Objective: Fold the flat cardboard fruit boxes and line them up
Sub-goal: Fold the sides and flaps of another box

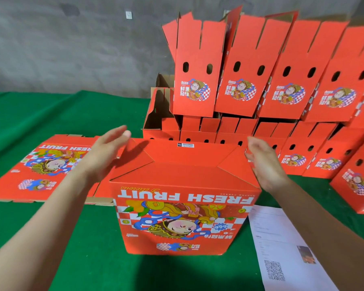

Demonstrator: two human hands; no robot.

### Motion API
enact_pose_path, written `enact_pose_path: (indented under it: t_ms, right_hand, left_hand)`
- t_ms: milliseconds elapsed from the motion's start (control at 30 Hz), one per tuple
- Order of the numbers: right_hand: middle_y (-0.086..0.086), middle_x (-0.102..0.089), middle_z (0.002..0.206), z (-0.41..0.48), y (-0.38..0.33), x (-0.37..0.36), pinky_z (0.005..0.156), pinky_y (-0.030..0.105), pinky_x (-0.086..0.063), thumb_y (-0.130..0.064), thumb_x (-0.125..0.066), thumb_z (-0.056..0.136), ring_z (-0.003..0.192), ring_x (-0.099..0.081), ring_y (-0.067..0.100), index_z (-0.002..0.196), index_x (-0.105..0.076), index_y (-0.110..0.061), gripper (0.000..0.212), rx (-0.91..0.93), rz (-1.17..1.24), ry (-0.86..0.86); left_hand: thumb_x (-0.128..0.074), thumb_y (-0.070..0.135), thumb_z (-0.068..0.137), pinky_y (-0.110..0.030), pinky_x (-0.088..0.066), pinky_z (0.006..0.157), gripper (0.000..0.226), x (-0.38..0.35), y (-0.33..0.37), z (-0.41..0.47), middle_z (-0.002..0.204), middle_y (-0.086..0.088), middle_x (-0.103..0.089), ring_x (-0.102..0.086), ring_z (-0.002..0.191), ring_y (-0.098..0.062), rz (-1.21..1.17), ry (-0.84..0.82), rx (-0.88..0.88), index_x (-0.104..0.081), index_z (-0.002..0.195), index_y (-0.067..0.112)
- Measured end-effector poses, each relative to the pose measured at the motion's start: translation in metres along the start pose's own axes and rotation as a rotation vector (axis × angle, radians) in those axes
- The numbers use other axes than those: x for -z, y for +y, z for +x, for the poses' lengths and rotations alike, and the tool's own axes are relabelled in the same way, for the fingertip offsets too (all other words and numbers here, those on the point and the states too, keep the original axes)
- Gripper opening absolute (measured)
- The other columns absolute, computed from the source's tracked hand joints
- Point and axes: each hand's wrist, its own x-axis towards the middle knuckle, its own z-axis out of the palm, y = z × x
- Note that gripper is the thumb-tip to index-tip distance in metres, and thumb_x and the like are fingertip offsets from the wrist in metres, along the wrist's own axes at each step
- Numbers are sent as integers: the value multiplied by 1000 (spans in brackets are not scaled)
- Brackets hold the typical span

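One fruit box (183, 208) stands in the middle of the worktop (88, 259). It is turned bottom-up, so that its print reads upside down, and the base flaps are folded in and lie closed across the top. The left hand (107, 152) is held open with straight fingers at the box's far left corner. The right hand (263, 164) is held open with loosely bent fingers just beside the right edge. Nothing is gripped by either, and whether the box is actually touched cannot be told for certain. The step in hand is judged to be the closing of the base: the flaps appear tucked, so the folding of this box looks nearly done. For the next move, the box would need to be taken by both sides, turned over so that the open end faces up, and set in line with the folded boxes (294, 152) ranged in two tiers at the back and right. Care would be called for so that the tucked base is not sprung open. A stack of flat boxes (42, 166) lies to the left, so more folding is judged to be ahead. The worktop is covered in green cloth, and a printed sheet (282, 244) with a QR code lies by the right forearm. A rough grey wall (51, 49) with a small white fitting (129, 15) is seen behind.
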Motion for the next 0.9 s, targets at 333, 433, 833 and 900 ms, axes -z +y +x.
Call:
enact_pose_path:
  t_ms: [333, 433, 833, 900]
  right_hand:
    - [-3, -63, 50, -31, 30, 22, 42, 22, -50, -24, -35, 102, 43, -61, 8, 77, -55, -16, 33, -295, -45, -364]
    - [0, -61, 65, -27, 20, 31, 61, 27, -47, -31, -38, 101, 57, -58, 12, 82, -58, -16, 32, -205, -14, -392]
    - [-2, -70, 115, -30, 9, 62, 75, 29, -58, -60, -46, 81, 104, -67, 17, 111, -67, -39, 43, -95, 236, -476]
    - [-3, -68, 119, -28, 12, 66, 78, 29, -57, -56, -43, 85, 108, -65, 17, 119, -63, -35, 44, -79, 218, -507]
  left_hand:
    - [-30, 4, 101, -11, -45, 43, 37, 13, -36, -41, 55, 2, -64, -56, 41, 2, 310, -35, 179, -54, 73, 10]
    - [-26, 21, 104, -11, -41, 39, 51, 6, -17, -45, 49, 3, -64, -56, 41, 2, 203, -82, 105, -59, 69, 7]
    - [-67, 13, 74, -20, -52, 47, 9, -18, -13, -42, 77, -10, -74, -68, 57, -14, 2, -119, 56, -70, 80, 7]
    - [-72, 2, 63, -23, -55, 55, 39, -21, -17, -41, 95, -16, -72, -70, 69, -20, -23, -215, 50, -63, 101, -3]
